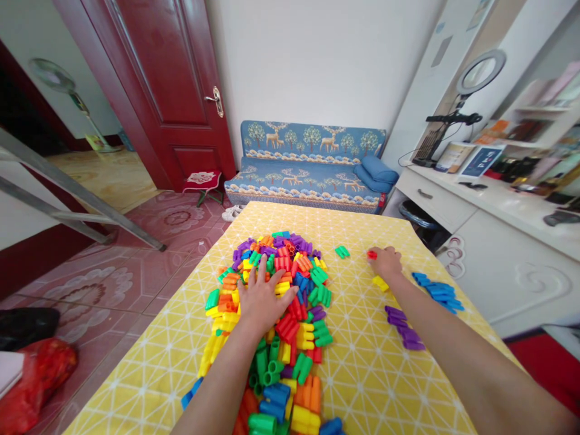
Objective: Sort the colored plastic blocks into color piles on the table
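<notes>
My left hand (263, 297) rests palm down with fingers spread on a large mixed pile of plastic bullet-shaped building blocks (289, 326) in red, yellow, green, blue, orange and purple. At the right of the table my right hand (386, 261) is closed on a red block (372, 255), which shows at its fingertips close to the cloth. Just below that hand lies a yellow block (380, 283). Purple blocks (404, 328) and blue blocks (437, 292) form separate groups beside my right forearm. A green block (342, 251) sits apart, between pile and hand.
A yellow patterned cloth (357, 374) covers the table. Beyond it stand a blue sofa (312, 163) and a small red stool (202, 179). On the right is a white desk (512, 199) with a ring light (481, 72). A metal ladder (86, 187) stands left.
</notes>
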{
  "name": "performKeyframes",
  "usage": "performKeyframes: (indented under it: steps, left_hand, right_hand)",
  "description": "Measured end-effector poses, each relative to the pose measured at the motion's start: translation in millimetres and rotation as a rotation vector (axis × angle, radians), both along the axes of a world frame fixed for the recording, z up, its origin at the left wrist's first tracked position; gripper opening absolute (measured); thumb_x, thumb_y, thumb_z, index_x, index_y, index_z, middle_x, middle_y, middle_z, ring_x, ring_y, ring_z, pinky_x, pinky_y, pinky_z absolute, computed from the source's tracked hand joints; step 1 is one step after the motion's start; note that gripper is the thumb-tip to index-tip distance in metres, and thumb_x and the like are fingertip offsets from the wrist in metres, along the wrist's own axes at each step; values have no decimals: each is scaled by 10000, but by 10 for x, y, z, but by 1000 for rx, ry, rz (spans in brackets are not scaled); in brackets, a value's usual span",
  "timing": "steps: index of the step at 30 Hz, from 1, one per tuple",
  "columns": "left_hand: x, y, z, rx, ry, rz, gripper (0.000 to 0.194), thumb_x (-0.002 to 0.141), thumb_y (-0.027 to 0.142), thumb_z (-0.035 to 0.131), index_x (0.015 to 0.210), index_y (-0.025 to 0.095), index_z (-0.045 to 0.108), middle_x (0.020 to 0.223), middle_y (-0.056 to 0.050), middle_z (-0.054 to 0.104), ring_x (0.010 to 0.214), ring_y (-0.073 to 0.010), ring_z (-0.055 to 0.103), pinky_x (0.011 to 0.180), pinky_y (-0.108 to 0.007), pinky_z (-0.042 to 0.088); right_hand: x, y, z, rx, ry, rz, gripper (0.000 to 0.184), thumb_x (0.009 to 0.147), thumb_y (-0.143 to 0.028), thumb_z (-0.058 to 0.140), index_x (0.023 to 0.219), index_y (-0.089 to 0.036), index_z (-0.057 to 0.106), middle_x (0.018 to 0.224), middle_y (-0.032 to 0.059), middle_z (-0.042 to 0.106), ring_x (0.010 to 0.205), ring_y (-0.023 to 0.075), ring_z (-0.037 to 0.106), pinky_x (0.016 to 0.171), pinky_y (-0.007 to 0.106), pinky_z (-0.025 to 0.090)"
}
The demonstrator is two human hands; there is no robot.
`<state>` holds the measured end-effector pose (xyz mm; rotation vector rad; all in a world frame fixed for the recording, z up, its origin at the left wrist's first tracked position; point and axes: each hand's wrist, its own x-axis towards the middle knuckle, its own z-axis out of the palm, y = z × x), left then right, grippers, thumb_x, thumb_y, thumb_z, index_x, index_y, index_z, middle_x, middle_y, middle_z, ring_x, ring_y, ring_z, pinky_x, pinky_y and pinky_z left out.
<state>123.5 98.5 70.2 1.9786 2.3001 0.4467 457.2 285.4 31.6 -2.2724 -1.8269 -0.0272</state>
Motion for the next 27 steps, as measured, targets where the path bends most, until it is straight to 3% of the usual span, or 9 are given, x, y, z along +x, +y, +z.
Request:
performKeyframes:
  steps: [4,11,16,20,23,27]
  left_hand:
    - [3,-5,15,-4,4,2,606,801,737,394,1303,427,534,1596,25,140,1392,-372,279,1067,-644,234]
    - [2,-4,6,-9,4,5,607,799,735,398,1308,430,526,1594,26,148,1390,-373,280,1068,-653,221]
    - [3,2,-7,-13,3,11,598,801,731,398,1307,438,525,1590,34,160,1392,-374,273,1065,-659,224]
    - [15,-6,28,-39,6,16,596,802,720,414,1315,437,519,1588,46,165,1401,-372,255,1083,-636,220]
    - [27,-11,71,-65,0,26,597,805,710,426,1326,430,509,1594,39,145,1405,-362,248,1087,-623,221]
    - [32,-12,89,-68,4,26,595,806,706,431,1325,425,511,1599,37,119,1406,-361,249,1085,-625,223]
  right_hand:
    - [207,117,-8,-28,-58,35,311,836,-255,592,1127,-228,696,1053,163,619,992,286,590,836,356,435]
    - [651,236,95,-31,-112,-31,339,816,-247,598,1136,-193,693,1004,142,653,899,259,639,776,326,461]
    - [747,242,108,-3,-98,-22,331,788,-252,619,1104,-207,705,1005,139,644,910,275,625,730,337,470]
    - [526,216,162,88,-74,5,376,827,-261,566,1178,-164,655,1150,200,581,1098,360,527,772,402,460]
    - [152,169,164,120,-31,187,374,871,-327,530,1208,-192,622,1185,137,588,1092,276,537,821,337,443]
    - [-370,56,61,47,27,469,446,801,-475,628,1216,-315,600,1097,17,645,914,178,607,695,237,423]
